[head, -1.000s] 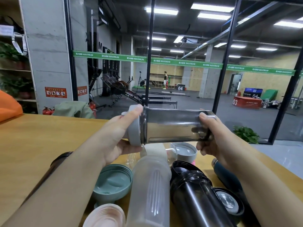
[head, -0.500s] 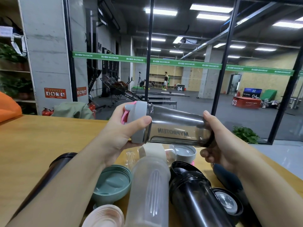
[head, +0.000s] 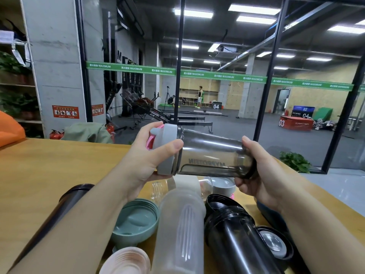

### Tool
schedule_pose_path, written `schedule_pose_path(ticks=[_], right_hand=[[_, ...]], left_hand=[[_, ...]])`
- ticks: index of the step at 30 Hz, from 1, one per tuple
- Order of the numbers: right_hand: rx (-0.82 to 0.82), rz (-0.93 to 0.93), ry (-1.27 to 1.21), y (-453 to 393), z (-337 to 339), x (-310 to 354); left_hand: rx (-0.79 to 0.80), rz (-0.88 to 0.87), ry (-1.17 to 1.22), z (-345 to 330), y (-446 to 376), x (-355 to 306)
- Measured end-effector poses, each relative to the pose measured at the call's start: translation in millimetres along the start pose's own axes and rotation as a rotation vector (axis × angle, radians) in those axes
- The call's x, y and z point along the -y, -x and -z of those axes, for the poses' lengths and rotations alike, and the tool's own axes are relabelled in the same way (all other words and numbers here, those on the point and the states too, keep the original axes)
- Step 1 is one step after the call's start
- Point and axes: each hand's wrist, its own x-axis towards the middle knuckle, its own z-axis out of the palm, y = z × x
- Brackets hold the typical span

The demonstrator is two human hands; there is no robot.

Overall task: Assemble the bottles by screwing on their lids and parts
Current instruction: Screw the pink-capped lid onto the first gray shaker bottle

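Your left hand (head: 146,155) gripping grey lid (head: 167,149), thumb curled over its rim, your right hand (head: 254,171) clasping smoky bottle (head: 209,155) base, bottle held sideways above worktop (head: 49,167)

frosted bottle (head: 179,230) base cropped (bottom edge)

Two hands were in view, the left hand (head: 147,157) and the right hand (head: 256,175), and between them they held one smoky shaker bottle (head: 211,155) fitted with one grey lid (head: 167,149). On the bench (head: 49,165) lay three more bottle bodies: one frosted bottle (head: 181,230), one black bottle (head: 235,240) and one dark bottle (head: 73,198) under the left forearm. Loose lids numbered five: one green lid (head: 136,220), one pale pink lid (head: 126,262), one grey-white lid (head: 223,184), one black open ring (head: 219,202) and one black lid with a metal centre (head: 273,242). One dark blue piece (head: 271,214) lay under the right forearm, too hidden to name.
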Motion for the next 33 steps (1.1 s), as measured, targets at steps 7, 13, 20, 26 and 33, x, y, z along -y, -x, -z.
schedule_pose_path(ticks=[7,13,20,26,33], right_hand=[[0.175,0.007,-0.065,-0.6,2.0,2.9],[0.262,0.147,0.021,-5.7,2.6,-4.0],[0.195,0.119,0.173,-3.3,11.7,1.2],[0.117,0.048,0.265,-2.0,12.9,3.7],[0.076,0.029,0.098,-0.1,3.5,7.1]], left_hand=[[-0.002,0.060,0.007,7.8,-2.3,-3.9],[-0.007,0.100,0.017,17.2,-3.0,-10.6],[0.011,0.033,-0.007,14.9,-5.3,-6.9],[0.052,-0.060,-0.046,17.2,0.1,-9.4],[0.071,-0.073,-0.080,16.4,-0.4,-8.2]])
